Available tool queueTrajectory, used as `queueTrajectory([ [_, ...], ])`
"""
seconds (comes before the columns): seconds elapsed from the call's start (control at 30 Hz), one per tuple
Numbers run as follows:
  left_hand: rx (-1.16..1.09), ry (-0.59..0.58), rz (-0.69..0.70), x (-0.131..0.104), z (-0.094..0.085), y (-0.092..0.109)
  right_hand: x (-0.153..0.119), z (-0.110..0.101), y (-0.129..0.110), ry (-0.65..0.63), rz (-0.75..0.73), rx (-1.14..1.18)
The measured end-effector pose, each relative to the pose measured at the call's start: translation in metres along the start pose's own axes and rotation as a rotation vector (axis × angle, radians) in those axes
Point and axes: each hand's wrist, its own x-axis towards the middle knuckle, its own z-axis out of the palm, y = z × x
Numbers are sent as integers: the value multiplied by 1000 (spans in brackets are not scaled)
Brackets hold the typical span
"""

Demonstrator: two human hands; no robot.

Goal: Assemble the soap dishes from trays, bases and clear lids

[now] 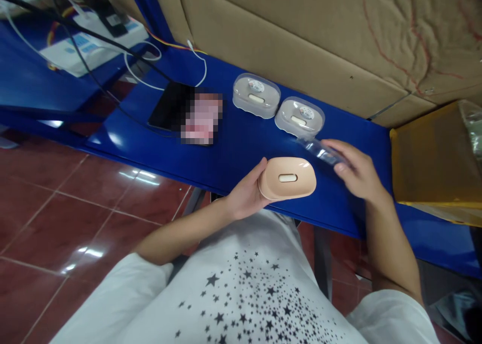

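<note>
My left hand (pixel 246 192) grips the left side of a peach-coloured oval dish (pixel 273 186), which has a pale slotted piece in its middle. In my right hand (pixel 356 170) is a clear plastic cover (pixel 324 153), pinched between thumb and fingers, to the right of the dish and above the blue table. Behind my hands, two similar dishes with clear covers and round stickers stand side by side, one on the left (pixel 256 105) and one on the right (pixel 293 125).
The narrow blue table (pixel 241 153) carries a dark device with a pixelated area (pixel 171 108) at left. White power strips (pixel 94 45) and cables lie further left. Cardboard (pixel 293 42) lines the back, and a taped carton (pixel 433 158) stands at right.
</note>
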Motion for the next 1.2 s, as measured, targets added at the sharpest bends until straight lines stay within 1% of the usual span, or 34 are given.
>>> queueTrajectory([
  [0.1,6,-40,-9,1,-1,-1,5,25,-32,-53,-234,-11],
  [0.13,7,-51,-3,1,0,-1,6,31,-40,-54,-284,-21],
  [0.2,11,-65,24,0,2,-2,5,40,-48,-28,-325,-42],
  [0.33,16,-42,76,-2,4,-3,2,46,-46,-23,-313,-77],
  [0.47,15,-25,55,-2,2,-4,2,49,-44,-18,-341,-121],
  [0.6,16,-23,75,-1,1,-5,3,49,-46,-14,-352,-84],
  [0.77,27,-23,98,-1,5,-5,4,45,-43,-34,-335,-17],
  [0.9,75,-45,106,-1,7,-5,3,40,-39,-100,-268,107],
  [1.0,101,-41,84,-1,4,-6,3,37,-37,-161,-238,184],
  [1.2,86,3,71,2,-3,-8,5,38,-35,-227,-173,179],
])
